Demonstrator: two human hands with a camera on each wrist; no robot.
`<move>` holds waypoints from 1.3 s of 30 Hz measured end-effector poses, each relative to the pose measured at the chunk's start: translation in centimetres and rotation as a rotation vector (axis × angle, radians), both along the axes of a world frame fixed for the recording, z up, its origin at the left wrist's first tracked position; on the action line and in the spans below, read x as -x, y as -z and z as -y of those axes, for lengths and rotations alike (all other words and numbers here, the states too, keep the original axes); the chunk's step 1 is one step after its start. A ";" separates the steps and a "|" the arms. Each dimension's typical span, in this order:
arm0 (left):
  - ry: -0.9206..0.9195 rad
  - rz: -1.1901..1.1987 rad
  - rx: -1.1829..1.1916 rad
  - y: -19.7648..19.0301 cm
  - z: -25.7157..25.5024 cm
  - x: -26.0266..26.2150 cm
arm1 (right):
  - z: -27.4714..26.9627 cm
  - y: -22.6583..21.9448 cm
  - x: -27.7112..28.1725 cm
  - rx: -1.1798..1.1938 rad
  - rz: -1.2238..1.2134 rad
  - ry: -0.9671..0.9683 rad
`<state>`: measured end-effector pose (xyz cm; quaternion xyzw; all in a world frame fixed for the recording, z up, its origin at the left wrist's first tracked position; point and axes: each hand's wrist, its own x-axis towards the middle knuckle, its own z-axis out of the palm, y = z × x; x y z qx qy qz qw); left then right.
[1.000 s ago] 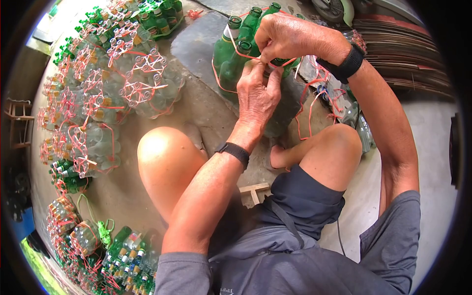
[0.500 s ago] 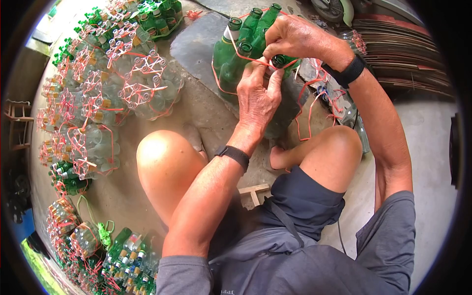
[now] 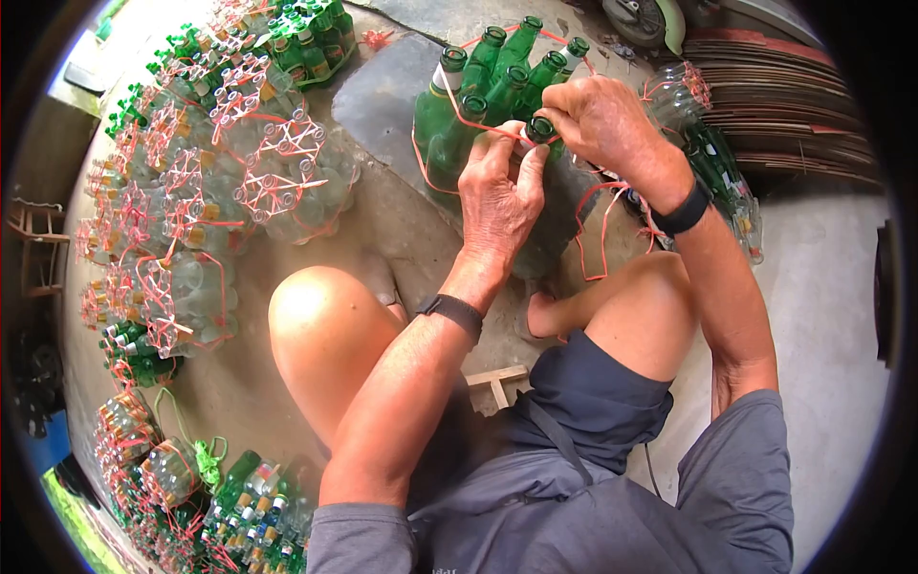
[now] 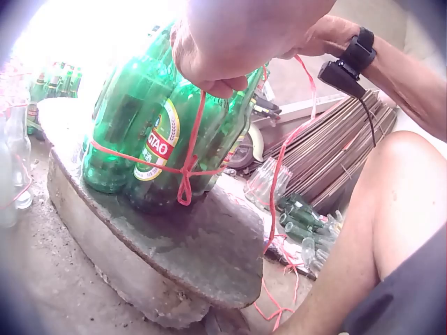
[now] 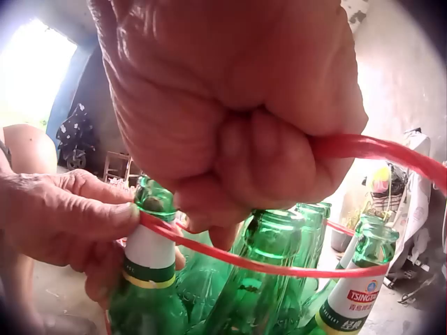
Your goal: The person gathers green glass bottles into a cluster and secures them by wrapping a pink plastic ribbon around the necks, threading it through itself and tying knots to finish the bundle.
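A cluster of green glass beer bottles (image 3: 442, 124) stands upright on a grey stone slab (image 4: 216, 258). Red plastic string (image 5: 258, 266) runs around the necks, and a lower loop with a knot circles the bodies in the left wrist view. My left hand (image 3: 499, 191) pinches the string against the neck of the nearest bottle (image 5: 150, 255), thumb and fingers at its white neck label. Just right of that bottle's mouth, my right hand (image 3: 617, 129) is curled round the string, whose free length trails from the fist in the right wrist view.
Bundles of clear bottles (image 3: 277, 182) tied with red string fill the floor at left. More green bottles (image 3: 311, 48) stand at the back. Loose bottles (image 4: 300, 220) lie right of the slab, near stacked boards (image 3: 784, 105). Loose string (image 3: 593, 234) hangs by my right leg.
My right hand has come down and to the right from above the bottles, uncovering more bottle mouths. The left hand has stayed at the nearest bottle's neck.
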<state>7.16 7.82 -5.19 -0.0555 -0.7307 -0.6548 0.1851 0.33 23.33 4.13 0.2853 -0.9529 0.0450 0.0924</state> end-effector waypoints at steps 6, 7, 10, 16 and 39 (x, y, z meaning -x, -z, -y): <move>-0.019 -0.067 0.047 0.0 0.0 0.1 | 0.1 1.8 -2.7 0.054 -0.086 0.136; -0.014 -0.070 0.048 0.2 -0.1 0.1 | 0.2 1.8 -3.2 0.055 -0.090 0.141; -0.032 -0.107 0.079 0.1 0.0 0.2 | 0.3 1.9 -4.7 0.052 -0.114 0.162; 0.027 0.028 0.017 -0.3 0.2 -0.1 | 0.5 2.8 -6.7 0.139 -0.140 0.142; 0.102 0.114 0.027 0.7 0.8 0.4 | 0.9 4.6 -8.1 0.206 -0.003 0.156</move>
